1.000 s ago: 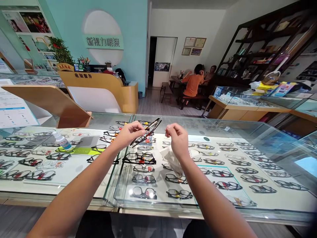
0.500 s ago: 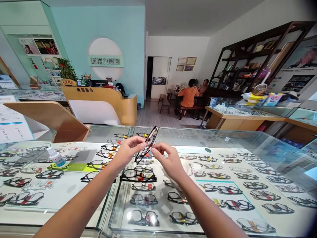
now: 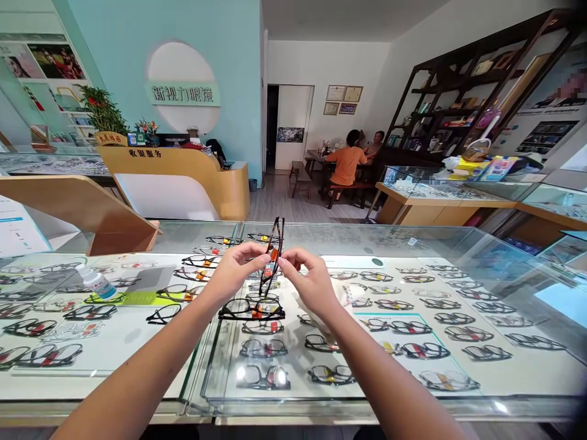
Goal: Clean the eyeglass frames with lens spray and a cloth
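A dark pair of eyeglasses [image 3: 274, 253] with an orange-red tag is held nearly upright above the glass display case. My left hand [image 3: 239, 264] pinches its left side between thumb and fingers. From the other side, my right hand [image 3: 308, 278] grips it, thumb and fingertips closed at the frame. Just below my hands lies a black pair of glasses [image 3: 252, 310] with an orange tag. A white cloth [image 3: 340, 293] with printing is partly hidden behind my right hand and wrist.
The glass display case [image 3: 389, 234] holds rows of eyeglasses. To the left stand a small white bottle [image 3: 97, 283] and a wooden stand [image 3: 87, 208]. Beyond are a cashier counter [image 3: 174, 165], a glass-topped cabinet [image 3: 413, 208], and two people seated at a table, one in orange [image 3: 347, 160].
The eyeglasses have turned from a slanted position to a more upright one, still between both hands. My view has tilted down slightly, and a seated person's arm has lowered.
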The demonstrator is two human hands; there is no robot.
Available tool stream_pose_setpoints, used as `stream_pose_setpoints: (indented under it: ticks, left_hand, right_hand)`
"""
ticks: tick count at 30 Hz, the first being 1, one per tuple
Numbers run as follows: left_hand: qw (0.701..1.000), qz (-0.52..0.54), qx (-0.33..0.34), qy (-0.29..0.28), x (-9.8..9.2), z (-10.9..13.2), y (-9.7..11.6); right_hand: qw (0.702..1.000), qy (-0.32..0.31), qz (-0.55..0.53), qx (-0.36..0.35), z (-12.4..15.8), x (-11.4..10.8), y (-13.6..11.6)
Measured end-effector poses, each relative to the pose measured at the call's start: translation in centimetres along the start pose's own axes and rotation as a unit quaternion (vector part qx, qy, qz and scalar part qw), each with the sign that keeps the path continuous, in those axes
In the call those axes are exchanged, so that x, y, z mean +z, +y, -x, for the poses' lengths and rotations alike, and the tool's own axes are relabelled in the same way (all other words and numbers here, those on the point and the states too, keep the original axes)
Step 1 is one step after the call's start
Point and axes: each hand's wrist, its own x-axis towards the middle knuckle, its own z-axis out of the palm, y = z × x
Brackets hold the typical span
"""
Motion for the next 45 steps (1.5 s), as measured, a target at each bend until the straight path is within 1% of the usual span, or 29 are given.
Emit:
stream_pose_setpoints:
  ticks: [4,7,11,13,17,19,22,26,32,36,40,42,45]
  left_hand:
    - [1.0,-0.01,0.0,-0.004,0.5,0.2,0.1]
    - [1.0,-0.018,0.004,0.006,0.8,0.2,0.1]
    - [1.0,-0.019,-0.007,0.02,0.6,0.1,-0.1]
    - [0.999,-0.029,-0.003,0.023,0.4,0.0,-0.2]
    - [0.997,-0.068,0.024,0.021,0.1,-0.1,-0.5]
    - [0.996,-0.086,0.035,0.016,0.2,0.0,-0.5]
    - [0.992,-0.117,0.053,0.003,0.5,0.1,-0.4]
    - [0.993,-0.108,0.047,-0.01,0.8,0.3,-0.2]
    - [0.993,-0.109,0.044,-0.016,0.9,0.2,-0.4]
    - [0.994,-0.097,0.045,0.002,1.0,0.3,-0.6]
    - [0.994,-0.089,0.054,0.026,0.7,0.2,-0.7]
    - [0.994,-0.076,0.059,0.046,0.4,0.0,-0.7]
    - [0.995,-0.032,0.053,0.081,-0.2,-0.3,-0.4]
  right_hand:
    - [0.999,0.018,0.037,-0.007,0.0,-0.1,0.1]
    - [0.994,0.048,0.095,-0.024,0.1,-0.1,0.4]
    - [0.97,0.116,0.212,-0.01,0.0,-0.5,0.9]
    - [0.958,0.146,0.247,-0.005,-0.1,-0.9,1.1]
    - [0.949,0.196,0.248,-0.015,-0.4,-1.4,1.1]
    - [0.95,0.205,0.232,-0.033,-0.5,-1.5,1.1]
    - [0.95,0.182,0.238,-0.085,-0.6,-1.5,1.4]
    - [0.938,0.14,0.286,-0.137,-0.4,-1.1,2.1]
    - [0.921,0.142,0.323,-0.166,-0.4,-0.8,2.4]
    - [0.918,0.136,0.332,-0.172,-0.5,-0.9,2.5]
    - [0.914,0.125,0.345,-0.173,-0.5,-1.1,2.3]
    - [0.914,0.119,0.346,-0.176,-0.6,-1.2,2.2]
    - [0.921,0.101,0.334,-0.173,-0.6,-1.3,2.2]
